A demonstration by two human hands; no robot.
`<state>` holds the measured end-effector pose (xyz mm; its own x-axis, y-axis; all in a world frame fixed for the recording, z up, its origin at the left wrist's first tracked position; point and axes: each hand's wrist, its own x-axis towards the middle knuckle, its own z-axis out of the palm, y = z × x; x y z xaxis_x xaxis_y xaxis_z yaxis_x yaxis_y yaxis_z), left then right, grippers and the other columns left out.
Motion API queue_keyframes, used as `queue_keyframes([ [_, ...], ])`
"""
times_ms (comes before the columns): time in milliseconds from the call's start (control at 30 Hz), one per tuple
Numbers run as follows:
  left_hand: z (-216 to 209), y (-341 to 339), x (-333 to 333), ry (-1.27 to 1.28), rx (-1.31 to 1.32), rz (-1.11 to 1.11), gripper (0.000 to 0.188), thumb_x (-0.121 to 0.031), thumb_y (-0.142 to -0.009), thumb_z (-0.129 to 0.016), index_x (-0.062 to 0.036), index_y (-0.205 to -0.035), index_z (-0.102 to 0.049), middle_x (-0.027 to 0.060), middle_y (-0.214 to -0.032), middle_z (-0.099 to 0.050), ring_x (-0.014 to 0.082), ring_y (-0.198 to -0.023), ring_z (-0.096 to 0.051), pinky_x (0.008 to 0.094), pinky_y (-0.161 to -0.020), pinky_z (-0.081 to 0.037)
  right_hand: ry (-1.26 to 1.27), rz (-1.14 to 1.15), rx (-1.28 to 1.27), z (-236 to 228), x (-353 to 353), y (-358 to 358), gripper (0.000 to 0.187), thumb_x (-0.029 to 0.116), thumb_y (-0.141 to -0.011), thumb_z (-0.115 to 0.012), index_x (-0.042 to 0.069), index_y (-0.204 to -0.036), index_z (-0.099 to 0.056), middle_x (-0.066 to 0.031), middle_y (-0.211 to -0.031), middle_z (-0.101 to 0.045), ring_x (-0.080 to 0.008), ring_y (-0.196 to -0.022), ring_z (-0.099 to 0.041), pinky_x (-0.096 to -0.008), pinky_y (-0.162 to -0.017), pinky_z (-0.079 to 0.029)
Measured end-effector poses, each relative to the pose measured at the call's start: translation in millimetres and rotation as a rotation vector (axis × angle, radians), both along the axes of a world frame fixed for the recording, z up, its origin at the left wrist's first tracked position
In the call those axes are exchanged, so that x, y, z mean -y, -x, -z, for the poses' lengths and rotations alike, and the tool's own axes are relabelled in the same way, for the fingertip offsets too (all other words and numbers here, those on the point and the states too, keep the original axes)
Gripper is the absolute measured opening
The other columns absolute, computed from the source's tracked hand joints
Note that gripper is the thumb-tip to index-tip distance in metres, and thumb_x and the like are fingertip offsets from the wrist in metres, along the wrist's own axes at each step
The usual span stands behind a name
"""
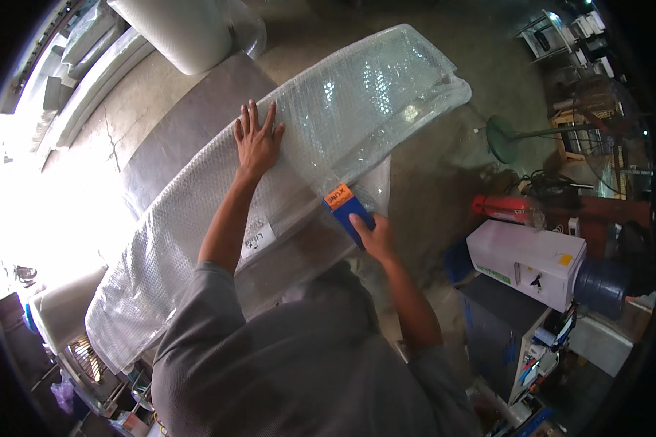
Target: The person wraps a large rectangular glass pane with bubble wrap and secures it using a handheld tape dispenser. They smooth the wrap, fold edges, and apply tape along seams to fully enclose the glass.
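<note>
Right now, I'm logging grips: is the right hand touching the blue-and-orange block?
Touching. The head view shows the right hand holding the block, thumb on its blue face.

A red cylinder [499, 208] is near a white appliance [514, 255] and blue jug [601, 285].

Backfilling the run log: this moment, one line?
left hand: spread on bubble-wrapped bundle; right hand: holding blue-and-orange block
</note>
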<state>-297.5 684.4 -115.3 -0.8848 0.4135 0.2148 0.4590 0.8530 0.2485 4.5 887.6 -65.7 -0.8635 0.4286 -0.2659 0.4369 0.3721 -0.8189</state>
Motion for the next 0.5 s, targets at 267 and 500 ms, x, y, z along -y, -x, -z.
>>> queue_keyframes([
  [267, -34, -25, -11, -0.028, 0.130, 0.053, 0.069, -0.053, -0.105, -0.046, -0.0150, -0.161, -0.033, 0.0222, -0.169, -0.018, 0.0391, -0.158, -0.010, 0.0540, -0.126, -0.010, 0.046, 0.006, -0.036, 28, -5, -18, 0.064, 0.059, -0.092, -0.069, -0.004, -0.088, -0.070, -0.0187, -0.075, -0.070, -0.0316, -0.069, -0.070, -0.0420, -0.066, -0.053],
  [500, -43, -143, -50, 0.137, 0.297, 0.372, 0.088, -0.051, -0.098, -0.062, -0.0019, -0.161, -0.024, 0.0258, -0.168, -0.013, 0.0399, -0.158, -0.006, 0.0554, -0.128, -0.007, 0.054, -0.115, 0.118, 58, -19, -23, 0.063, 0.059, -0.092, -0.068, -0.004, -0.092, -0.072, -0.0220, -0.082, -0.073, -0.0373, -0.078, -0.073, -0.0453, -0.071, -0.055],
])
